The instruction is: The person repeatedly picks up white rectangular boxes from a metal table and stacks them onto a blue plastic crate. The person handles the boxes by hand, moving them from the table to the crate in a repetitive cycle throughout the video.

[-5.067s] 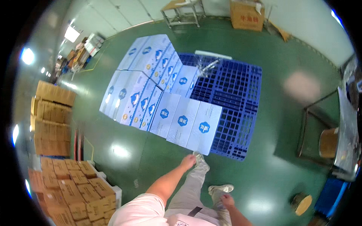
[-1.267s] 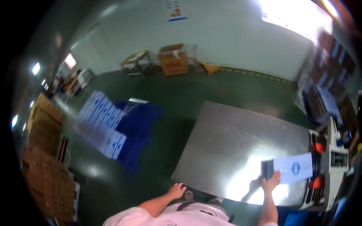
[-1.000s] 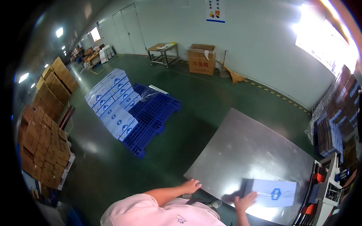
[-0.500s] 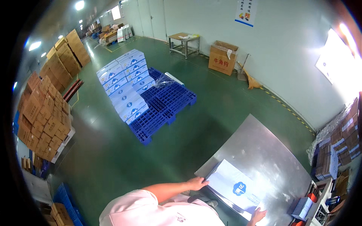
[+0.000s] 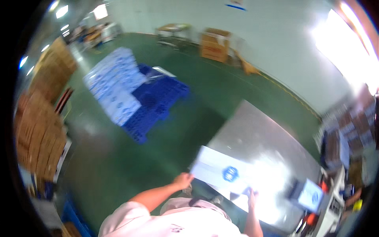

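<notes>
At the near edge of the shiny tabletop (image 5: 253, 136), the left hand (image 5: 183, 180) and right hand (image 5: 253, 193) hold the long white box (image 5: 221, 168) by its two ends, likely the best spots, since it looks stiff, a bit slippery and maybe heavy.

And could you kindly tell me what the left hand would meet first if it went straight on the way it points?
Most likely the nearer white carton: the left hand seems to touch its near left corner, though blur hides the exact contact.
</notes>
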Available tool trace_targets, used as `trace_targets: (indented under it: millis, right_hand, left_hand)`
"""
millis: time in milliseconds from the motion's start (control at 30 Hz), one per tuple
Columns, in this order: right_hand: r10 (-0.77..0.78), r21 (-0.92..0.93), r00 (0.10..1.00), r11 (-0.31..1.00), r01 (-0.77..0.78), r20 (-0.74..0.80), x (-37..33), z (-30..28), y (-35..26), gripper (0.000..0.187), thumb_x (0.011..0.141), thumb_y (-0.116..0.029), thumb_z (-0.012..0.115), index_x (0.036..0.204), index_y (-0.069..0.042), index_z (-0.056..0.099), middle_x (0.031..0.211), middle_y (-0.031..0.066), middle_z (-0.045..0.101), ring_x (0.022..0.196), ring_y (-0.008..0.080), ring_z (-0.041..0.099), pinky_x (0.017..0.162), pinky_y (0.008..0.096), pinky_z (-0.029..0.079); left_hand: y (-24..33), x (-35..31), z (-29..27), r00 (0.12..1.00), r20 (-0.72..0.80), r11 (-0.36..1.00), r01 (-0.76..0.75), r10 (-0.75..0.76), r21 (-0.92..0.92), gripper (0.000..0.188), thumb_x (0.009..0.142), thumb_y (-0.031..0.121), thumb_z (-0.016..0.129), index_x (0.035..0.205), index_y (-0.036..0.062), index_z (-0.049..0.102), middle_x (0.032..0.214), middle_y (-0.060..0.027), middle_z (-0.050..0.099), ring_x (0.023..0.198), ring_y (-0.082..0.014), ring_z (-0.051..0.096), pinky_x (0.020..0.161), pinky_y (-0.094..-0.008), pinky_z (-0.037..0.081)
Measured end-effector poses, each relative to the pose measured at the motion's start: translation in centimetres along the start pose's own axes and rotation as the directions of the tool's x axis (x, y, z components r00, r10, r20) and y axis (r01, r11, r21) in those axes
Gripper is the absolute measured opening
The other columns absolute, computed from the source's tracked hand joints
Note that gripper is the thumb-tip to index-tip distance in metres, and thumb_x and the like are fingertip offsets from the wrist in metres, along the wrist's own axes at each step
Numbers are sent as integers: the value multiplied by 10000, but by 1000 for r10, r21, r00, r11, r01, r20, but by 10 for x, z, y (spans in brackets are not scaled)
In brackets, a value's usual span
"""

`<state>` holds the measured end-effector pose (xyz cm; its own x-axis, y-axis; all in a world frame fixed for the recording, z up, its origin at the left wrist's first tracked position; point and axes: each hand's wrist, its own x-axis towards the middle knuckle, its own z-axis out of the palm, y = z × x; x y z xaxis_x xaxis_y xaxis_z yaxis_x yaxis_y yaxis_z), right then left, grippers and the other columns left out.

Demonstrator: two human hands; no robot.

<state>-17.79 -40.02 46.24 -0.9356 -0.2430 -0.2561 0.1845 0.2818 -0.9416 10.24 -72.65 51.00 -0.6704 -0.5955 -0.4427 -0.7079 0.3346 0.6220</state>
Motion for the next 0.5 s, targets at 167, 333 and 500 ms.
trace_targets:
  millis: [167,333,500]
  right_hand:
    - [90,-199,986,978,-60,143,48,27,-41,545,897,-377,618,1229,49,546,1047,207,658,918,252,642,783,348,510]
    - [-398,-703,907,684,195,-136,98,-111,-29,607,758,-261,688,1225,66,480,1194,291,539,1112,427,528,951,450,436]
    - [-163,-884,922,380,-271,-352,143,-228,-34,963,752,-506,692,1432,30,271,1506,267,226,1384,432,238,1108,573,195]
  left_hand:
    - [-43,-15,14,983,-155,995,92,-98,-45,561,959,489,406,972,-31,617,1016,-292,617,983,-455,578,832,-515,452]
    - [20,-5,38,936,-260,971,239,-239,-30,675,931,561,429,1092,-81,563,1090,-322,596,1039,-457,566,888,-477,443]
    - [17,-1,43,901,-367,973,220,-230,-71,663,935,529,450,1169,-89,498,1112,-311,596,1055,-455,566,885,-468,449]
